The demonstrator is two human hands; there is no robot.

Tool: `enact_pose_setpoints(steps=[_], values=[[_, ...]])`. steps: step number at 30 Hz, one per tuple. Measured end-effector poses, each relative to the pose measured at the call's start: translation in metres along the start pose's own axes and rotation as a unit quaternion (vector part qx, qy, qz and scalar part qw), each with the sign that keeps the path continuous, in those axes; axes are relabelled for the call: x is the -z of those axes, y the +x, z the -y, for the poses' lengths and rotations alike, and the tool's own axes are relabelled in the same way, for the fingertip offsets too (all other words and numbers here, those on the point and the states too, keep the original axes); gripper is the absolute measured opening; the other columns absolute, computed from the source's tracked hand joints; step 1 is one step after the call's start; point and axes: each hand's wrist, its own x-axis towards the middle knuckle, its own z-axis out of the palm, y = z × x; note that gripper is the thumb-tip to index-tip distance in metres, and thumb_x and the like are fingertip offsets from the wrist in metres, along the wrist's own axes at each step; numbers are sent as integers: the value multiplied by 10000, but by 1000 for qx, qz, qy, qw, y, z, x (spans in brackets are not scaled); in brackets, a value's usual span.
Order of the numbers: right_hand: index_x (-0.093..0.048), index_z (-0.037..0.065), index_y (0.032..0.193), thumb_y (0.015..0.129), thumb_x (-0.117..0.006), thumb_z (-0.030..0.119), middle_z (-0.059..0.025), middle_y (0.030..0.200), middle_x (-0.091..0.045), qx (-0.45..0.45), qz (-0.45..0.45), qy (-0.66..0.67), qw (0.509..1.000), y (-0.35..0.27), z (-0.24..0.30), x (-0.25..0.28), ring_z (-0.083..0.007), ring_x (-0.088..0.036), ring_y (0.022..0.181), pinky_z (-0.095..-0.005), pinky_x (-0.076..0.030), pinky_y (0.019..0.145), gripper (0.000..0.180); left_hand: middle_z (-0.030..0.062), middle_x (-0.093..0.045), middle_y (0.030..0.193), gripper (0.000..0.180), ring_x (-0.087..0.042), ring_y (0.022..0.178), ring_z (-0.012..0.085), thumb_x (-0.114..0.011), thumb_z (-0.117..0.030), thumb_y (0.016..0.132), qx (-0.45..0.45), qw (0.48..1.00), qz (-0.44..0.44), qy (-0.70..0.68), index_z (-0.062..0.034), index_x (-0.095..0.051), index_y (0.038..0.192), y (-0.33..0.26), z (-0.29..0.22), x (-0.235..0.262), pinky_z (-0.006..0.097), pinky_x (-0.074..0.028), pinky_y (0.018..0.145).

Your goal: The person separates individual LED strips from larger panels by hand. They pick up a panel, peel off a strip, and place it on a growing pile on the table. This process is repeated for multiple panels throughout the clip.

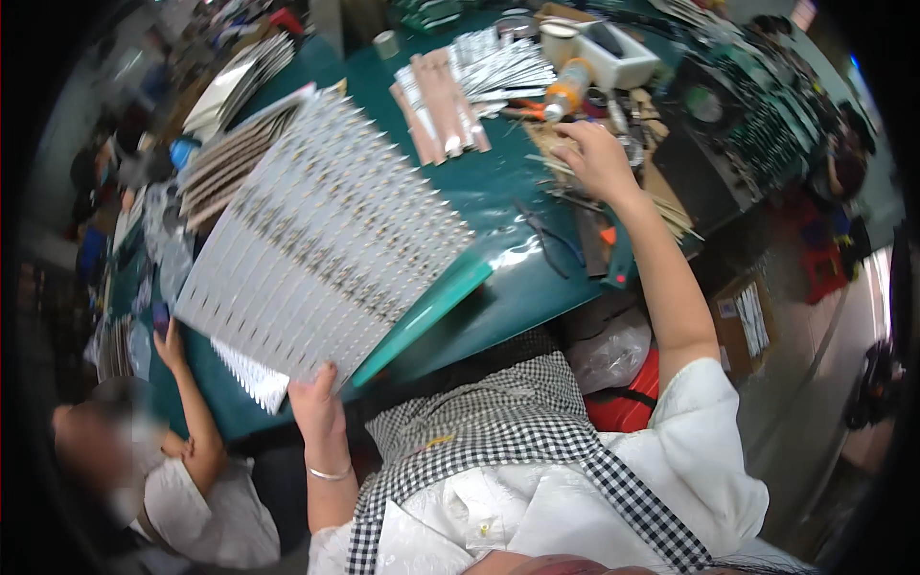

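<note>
My left hand (319, 407) grips the near corner of a large pale panel (287, 287), thumb on top. The panel carries many rows of small metallic parts and slots, and its right edge looks toothed. It is tilted above the table, over a green, flat-edged piece (426, 311). My right hand (596, 158) reaches over the cluttered right side of the table. Its fingers are bent and apart, with nothing visible between them. Close to it are a clear bottle with an orange band (569, 86), blue-handled pliers (551, 238) and a strip of cardboard under small tools.
Pinkish strips (441, 105) and silvery strips (498, 67) lie at the back of the green table (537, 307). Brown boards (230, 158) are stacked at the left. A white foam box (623, 62) stands far right. A co-worker (206, 498) sits lower left, holding a dark object.
</note>
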Motion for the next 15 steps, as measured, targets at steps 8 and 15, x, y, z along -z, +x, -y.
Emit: enact_pose_setpoints(steps=[8, 15], values=[[-558, -22, 1074, 801, -694, 58, -53, 923, -620, -98, 279, 509, 808, -39, 110, -45, -103, -562, 848, -262, -470, 772, 316, 115, -558, 1187, 551, -561, 1060, 198, -672, 52, 766, 14, 999, 19, 47, 43, -440, 1265, -4, -14, -12, 329, -445, 933], [-556, -33, 834, 759, -685, -19, -30, 752, -603, -105, 310, 422, 846, -33, 117, -33, -64, -530, 730, -248, -455, 657, 149, 102, -622, 1078, 469, -608, 963, 175, -707, 35, 743, -10, 996, 27, 88, 51, -522, 1174, -3, -21, -18, 315, -481, 878]])
